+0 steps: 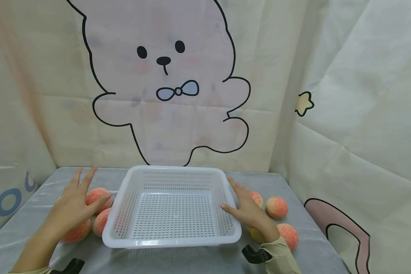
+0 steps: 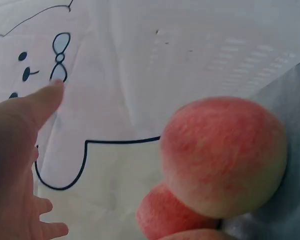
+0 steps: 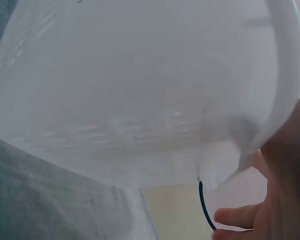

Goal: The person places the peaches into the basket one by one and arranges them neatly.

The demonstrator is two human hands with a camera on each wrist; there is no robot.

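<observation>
A white plastic basket (image 1: pixel 172 243) with perforated walls and floor stands in the middle of the table, nothing inside it. Left of it, my left hand (image 1: pixel 70 207) is spread over a group of peaches (image 1: pixel 77 232), its thumb pointing toward the basket's left rim. The left wrist view has one peach (image 2: pixel 222 157) close up, with others behind it and the thumb held apart from them. At the basket's right side is my right hand (image 1: pixel 248 209), slightly blurred. Its thumb overlaps the rim, while the other fingers (image 3: pixel 240 216) extend fairly straight outside the wall.
More peaches (image 1: pixel 276 207) lie right of the basket, some partly hidden by the right hand and forearm. A grey cloth (image 1: pixel 171 262) covers the table. Behind hangs a pale curtain (image 1: pixel 270 45) with a cartoon bear, and similar fabric encloses both sides.
</observation>
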